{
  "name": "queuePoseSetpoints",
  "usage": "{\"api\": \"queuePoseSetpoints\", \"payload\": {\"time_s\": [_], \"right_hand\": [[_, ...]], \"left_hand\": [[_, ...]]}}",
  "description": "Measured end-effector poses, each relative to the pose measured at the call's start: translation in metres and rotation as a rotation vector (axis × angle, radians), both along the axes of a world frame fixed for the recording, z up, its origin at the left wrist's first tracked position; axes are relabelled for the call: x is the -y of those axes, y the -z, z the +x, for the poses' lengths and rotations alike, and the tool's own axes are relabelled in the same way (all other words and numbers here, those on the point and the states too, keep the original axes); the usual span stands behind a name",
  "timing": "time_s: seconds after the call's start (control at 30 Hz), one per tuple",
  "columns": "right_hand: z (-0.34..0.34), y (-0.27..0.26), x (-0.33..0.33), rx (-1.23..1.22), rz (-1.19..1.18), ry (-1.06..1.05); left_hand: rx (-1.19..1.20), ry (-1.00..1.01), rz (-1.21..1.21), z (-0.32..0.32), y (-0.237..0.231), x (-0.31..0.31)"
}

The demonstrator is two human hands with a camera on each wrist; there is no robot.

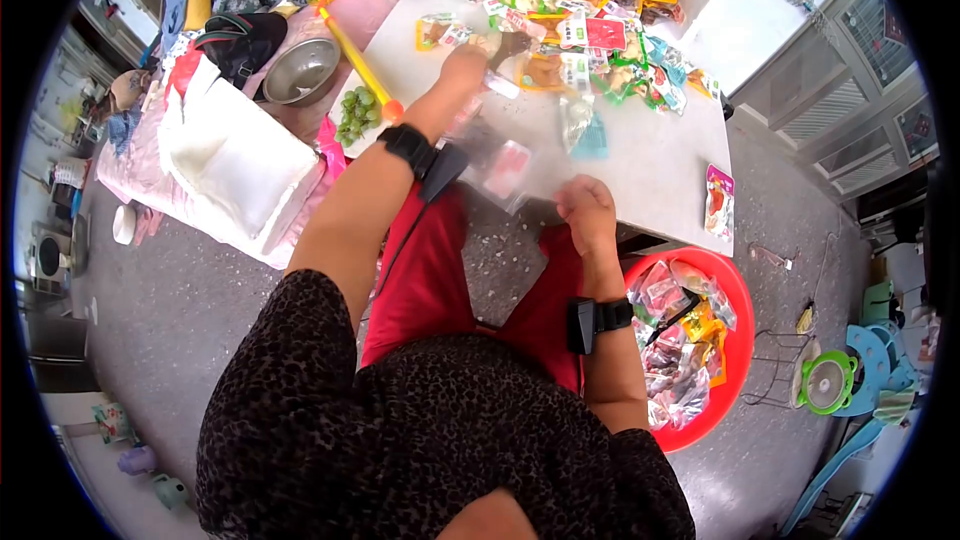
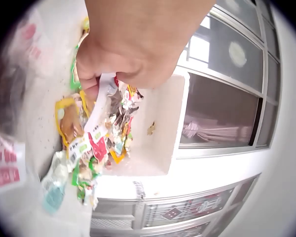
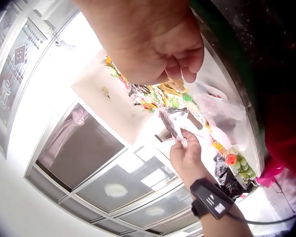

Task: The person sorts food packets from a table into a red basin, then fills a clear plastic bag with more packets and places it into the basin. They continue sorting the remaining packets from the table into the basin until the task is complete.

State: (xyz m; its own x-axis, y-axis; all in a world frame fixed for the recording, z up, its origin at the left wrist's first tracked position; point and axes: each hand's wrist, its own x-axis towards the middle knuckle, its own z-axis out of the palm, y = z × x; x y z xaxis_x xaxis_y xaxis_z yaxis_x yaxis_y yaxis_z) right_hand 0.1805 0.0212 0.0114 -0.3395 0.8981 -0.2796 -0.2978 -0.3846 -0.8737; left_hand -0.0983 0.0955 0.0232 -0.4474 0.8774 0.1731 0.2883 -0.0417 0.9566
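My left hand (image 1: 462, 78) is over the table, pinching a small packet (image 1: 510, 48). In the left wrist view that hand (image 2: 133, 44) has its fingertips on a whitish packet (image 2: 101, 101); the right wrist view shows the same packet (image 3: 171, 126) at the fingers. Near the table's front edge, my right hand (image 1: 588, 215) hangs with loosely curled fingers and nothing visible in them. A blurred clear plastic bag with a pink-and-white label (image 1: 508, 168) lies at the front edge between the hands. Beyond them is a heap of colourful packets (image 1: 600, 32).
A red basin (image 1: 740, 340) full of packets stands below the table's right side. One packet (image 1: 718, 202) lies at the right corner. Green grapes (image 1: 358, 116) and a yellow stick (image 1: 350, 52) are on the left. A white foam box (image 2: 158, 133) stands behind the heap.
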Motion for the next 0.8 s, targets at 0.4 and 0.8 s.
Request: {"api": "queuePoseSetpoints", "payload": {"time_s": [0.4, 0.8], "right_hand": [[0.0, -0.004, 0.04, -0.346, 0.077, -0.012], [0.06, -0.005, 0.025, -0.374, 0.124, 0.148]], "left_hand": [[1.283, 0.157, -0.116, 0.169, -0.014, 0.145], [-0.906, 0.067, 0.092, 0.14, -0.005, 0.136]]}}
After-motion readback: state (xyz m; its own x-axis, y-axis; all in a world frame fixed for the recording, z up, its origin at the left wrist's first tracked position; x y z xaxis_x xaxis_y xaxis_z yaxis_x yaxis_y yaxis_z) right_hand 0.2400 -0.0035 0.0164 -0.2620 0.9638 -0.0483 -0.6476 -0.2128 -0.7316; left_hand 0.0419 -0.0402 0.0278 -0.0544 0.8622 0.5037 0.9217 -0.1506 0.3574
